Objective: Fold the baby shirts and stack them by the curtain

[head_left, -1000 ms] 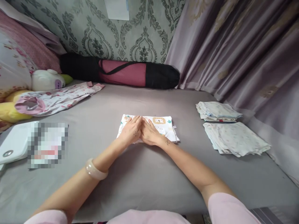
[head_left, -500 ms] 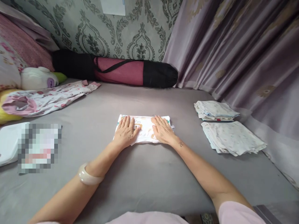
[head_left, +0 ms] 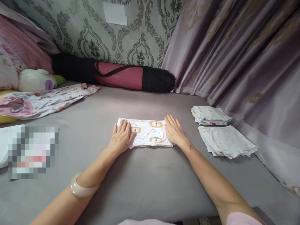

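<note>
A folded white garment (head_left: 147, 132) with orange animal prints lies flat on the grey bed sheet (head_left: 145, 178) in front of me. My left hand (head_left: 122, 137) rests flat on its left end, fingers stretched out. At the cloth's right end lies my right hand (head_left: 173, 132), also flat with fingers extended. Neither hand grips anything. A pale bangle (head_left: 82, 189) sits on my left wrist.
Two stacks of folded pale cloths, a near stack (head_left: 226, 140) and a far stack (head_left: 209, 114), lie at the right near a mauve curtain (head_left: 234, 62). A rolled mat in a black and pink bag (head_left: 114, 73) lies along the wall. An unfolded floral garment (head_left: 47, 100), a plush toy (head_left: 35, 79) and pillows are at the left.
My hands started side by side at the middle of the garment and have slid apart, left hand to the left end and right hand to the right end, uncovering the prints.
</note>
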`<state>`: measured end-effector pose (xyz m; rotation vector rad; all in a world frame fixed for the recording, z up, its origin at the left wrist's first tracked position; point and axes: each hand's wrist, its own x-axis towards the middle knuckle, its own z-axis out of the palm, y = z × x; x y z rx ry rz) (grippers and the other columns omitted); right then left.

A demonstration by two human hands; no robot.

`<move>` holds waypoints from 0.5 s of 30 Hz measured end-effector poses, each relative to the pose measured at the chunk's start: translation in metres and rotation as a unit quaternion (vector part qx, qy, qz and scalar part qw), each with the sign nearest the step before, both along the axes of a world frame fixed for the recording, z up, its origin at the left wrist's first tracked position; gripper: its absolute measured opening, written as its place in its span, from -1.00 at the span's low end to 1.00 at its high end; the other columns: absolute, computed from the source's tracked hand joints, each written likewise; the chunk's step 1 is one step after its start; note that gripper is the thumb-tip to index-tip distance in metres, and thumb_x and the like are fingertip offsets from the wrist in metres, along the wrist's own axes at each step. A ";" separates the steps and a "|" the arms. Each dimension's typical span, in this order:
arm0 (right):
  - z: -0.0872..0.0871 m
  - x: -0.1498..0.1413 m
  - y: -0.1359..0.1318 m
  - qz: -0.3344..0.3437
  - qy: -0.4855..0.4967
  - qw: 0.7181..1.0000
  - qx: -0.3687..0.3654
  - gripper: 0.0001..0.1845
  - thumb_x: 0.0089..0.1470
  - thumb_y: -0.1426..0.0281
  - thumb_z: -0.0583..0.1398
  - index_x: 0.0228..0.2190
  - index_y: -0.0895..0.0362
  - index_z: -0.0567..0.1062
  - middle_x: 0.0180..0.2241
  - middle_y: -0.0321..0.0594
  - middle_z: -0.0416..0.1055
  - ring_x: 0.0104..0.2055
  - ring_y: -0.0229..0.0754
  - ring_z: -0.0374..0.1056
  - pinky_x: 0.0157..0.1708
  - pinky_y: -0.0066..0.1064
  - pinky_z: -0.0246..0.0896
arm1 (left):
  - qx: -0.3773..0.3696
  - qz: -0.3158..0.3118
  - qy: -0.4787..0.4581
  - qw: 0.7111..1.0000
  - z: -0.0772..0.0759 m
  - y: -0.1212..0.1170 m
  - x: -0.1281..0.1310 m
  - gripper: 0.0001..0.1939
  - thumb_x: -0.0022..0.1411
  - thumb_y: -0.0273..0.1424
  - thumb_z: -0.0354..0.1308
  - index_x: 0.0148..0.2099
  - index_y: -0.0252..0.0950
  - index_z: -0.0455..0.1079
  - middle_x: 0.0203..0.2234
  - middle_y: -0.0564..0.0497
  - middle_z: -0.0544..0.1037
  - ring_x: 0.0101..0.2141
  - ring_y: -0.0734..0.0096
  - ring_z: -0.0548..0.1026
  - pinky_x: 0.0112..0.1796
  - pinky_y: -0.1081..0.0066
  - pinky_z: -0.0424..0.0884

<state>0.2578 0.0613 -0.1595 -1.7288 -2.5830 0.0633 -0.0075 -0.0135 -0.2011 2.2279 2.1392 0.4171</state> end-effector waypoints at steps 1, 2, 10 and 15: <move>0.002 -0.007 0.000 0.007 0.011 1.000 0.019 -0.37 0.32 0.36 -0.19 0.32 0.36 0.10 0.40 0.01 -0.12 0.44 -0.03 -0.27 0.39 -0.10 -0.38 | 0.016 0.000 -0.002 1.000 0.001 -0.001 0.001 -0.40 0.41 -0.19 -0.22 0.30 -0.47 0.18 0.30 -0.36 0.21 0.33 -0.06 0.08 0.26 -0.14 0.00; 0.002 -0.013 -0.001 0.017 0.023 0.999 0.030 -0.36 0.33 0.33 -0.20 0.33 0.37 0.07 0.40 0.00 -0.15 0.45 -0.04 -0.28 0.39 -0.12 -0.38 | 0.033 0.001 -0.004 0.999 0.001 -0.002 0.002 -0.42 0.41 -0.22 -0.23 0.30 -0.48 0.19 0.29 -0.36 0.22 0.33 -0.05 0.10 0.26 -0.14 0.00; -0.030 -0.030 -0.007 0.039 0.027 0.999 -0.025 -0.31 0.35 0.21 -0.22 0.32 0.38 0.10 0.38 0.01 -0.05 0.43 -0.04 -0.19 0.39 -0.17 -0.37 | 0.051 0.037 -0.025 0.998 0.002 -0.001 -0.002 -0.48 0.40 -0.32 -0.23 0.27 -0.45 0.20 0.26 -0.37 0.27 0.32 -0.06 0.12 0.25 -0.16 0.06; -0.022 -0.030 -0.005 0.043 0.016 0.998 -0.047 -0.30 0.35 0.18 -0.21 0.33 0.37 0.07 0.39 0.03 -0.10 0.44 -0.02 -0.23 0.39 -0.13 -0.37 | 0.039 0.038 -0.039 0.998 -0.001 0.001 -0.006 -0.50 0.36 -0.40 -0.19 0.28 -0.42 0.19 0.27 -0.36 0.27 0.32 -0.04 0.12 0.25 -0.14 0.06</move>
